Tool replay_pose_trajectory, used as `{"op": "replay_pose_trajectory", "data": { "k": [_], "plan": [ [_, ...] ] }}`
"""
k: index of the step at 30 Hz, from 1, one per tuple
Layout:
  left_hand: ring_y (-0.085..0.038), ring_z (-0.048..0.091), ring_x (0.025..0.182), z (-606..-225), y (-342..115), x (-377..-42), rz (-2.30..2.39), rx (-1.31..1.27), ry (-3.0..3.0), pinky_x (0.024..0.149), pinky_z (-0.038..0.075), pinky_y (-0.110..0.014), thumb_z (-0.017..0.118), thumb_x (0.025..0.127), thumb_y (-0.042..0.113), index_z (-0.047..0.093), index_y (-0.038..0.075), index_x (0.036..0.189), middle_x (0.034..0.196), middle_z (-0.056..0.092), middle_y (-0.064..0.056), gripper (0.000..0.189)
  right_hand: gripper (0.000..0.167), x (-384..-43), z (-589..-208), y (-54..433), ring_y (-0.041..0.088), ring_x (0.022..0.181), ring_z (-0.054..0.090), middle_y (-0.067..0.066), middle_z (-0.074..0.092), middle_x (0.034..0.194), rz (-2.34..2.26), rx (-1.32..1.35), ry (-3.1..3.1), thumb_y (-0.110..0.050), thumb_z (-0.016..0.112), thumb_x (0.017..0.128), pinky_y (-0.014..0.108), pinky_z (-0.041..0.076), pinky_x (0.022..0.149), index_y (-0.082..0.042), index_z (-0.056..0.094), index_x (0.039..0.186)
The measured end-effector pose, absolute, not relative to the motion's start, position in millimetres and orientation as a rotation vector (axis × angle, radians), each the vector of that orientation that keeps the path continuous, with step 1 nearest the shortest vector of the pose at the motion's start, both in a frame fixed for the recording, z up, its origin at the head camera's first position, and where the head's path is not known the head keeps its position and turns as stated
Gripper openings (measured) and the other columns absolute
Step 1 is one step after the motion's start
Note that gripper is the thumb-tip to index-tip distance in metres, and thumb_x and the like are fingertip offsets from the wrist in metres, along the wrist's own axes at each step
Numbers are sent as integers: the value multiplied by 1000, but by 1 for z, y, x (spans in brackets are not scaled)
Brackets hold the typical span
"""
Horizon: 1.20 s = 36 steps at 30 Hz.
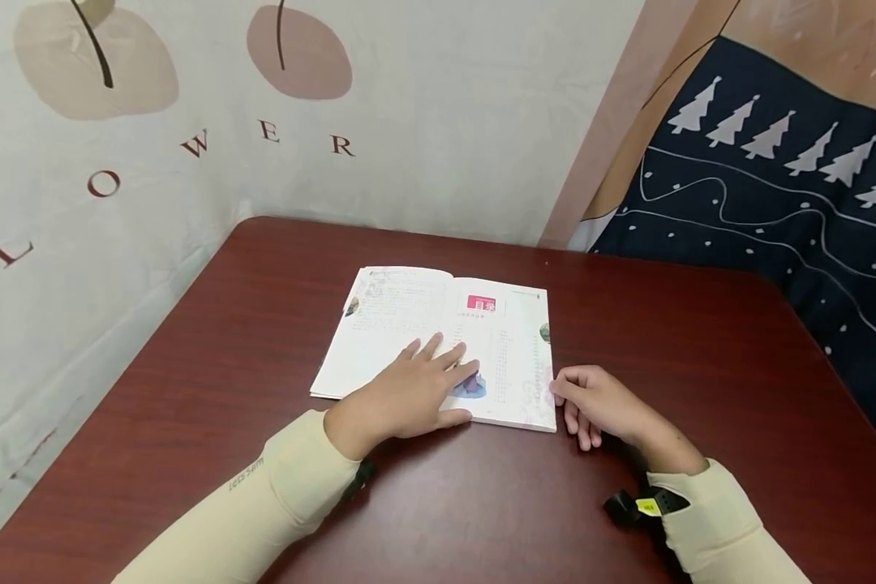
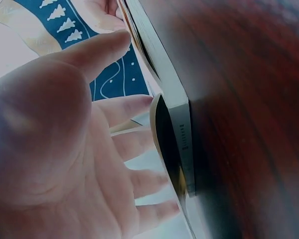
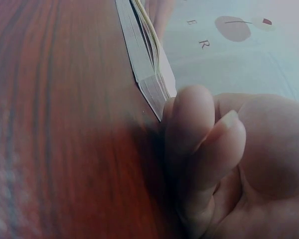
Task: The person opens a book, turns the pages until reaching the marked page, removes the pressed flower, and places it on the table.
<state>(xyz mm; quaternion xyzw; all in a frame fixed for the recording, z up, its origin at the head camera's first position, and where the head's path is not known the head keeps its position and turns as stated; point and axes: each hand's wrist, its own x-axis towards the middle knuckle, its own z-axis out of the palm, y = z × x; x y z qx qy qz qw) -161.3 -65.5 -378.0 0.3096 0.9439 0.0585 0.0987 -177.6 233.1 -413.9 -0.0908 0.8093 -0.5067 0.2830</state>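
Note:
An open book [image 1: 401, 312] with white printed pages lies on the table, a red heading box on its right page. My left hand [image 1: 419, 393] rests across the lower middle of the pages with its fingers spread and straight. From the left wrist view, the palm [image 2: 55, 149] is beside the book's spine and lower edge [image 2: 182, 134]. At the book's right edge is my right hand [image 1: 602, 401], thumb and index finger pinching the page edge. In the right wrist view its curled fingers [image 3: 192, 119] partly hide the book's corner [image 3: 154, 89].
The dark red-brown wooden table [image 1: 453, 503] extends around the book. Behind it hangs a pale curtain [image 1: 445, 162] with printed letters, and a navy cloth [image 1: 759, 186] with white trees is at the right. A black strap [image 1: 657, 503] circles the right wrist.

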Motion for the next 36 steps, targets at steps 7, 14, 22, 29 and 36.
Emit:
{"op": "replay_pose_trajectory", "data": {
  "k": [7,14,22,29,36],
  "plan": [
    [-47,27,149,-378,-65,-161,155,924,2797,120,25,-59,62,94,54,43,22,153,161,37,-6,70,28,-177,-415,233,15,37,56,7,58,58,-1354,-236,2163,-18,44,105,28,45,36,5,52,91],
    [-47,28,148,-379,-66,-162,131,934,2812,120,26,-59,61,94,55,43,23,153,161,38,-6,69,28,-177,-415,233,15,36,56,8,58,58,-1362,-238,2172,-18,44,105,28,45,35,5,52,91],
    [-47,28,148,-381,-67,-161,128,940,2805,119,26,-59,60,95,54,45,24,152,161,38,-7,67,28,-176,-416,233,16,37,56,8,58,58,-1362,-235,2159,-18,44,105,28,45,36,5,52,91],
    [-47,27,149,-382,-67,-161,122,936,2813,120,26,-60,59,95,54,44,25,152,161,37,-6,66,27,-177,-418,232,16,36,56,8,58,58,-1367,-242,2161,-17,44,105,27,45,35,5,52,91],
    [-46,27,149,-382,-66,-160,116,931,2822,119,26,-59,58,96,54,44,27,152,162,37,-6,63,27,-177,-416,233,15,36,56,7,57,57,-1369,-238,2154,-17,43,104,27,45,35,5,52,91]
  ]
}}
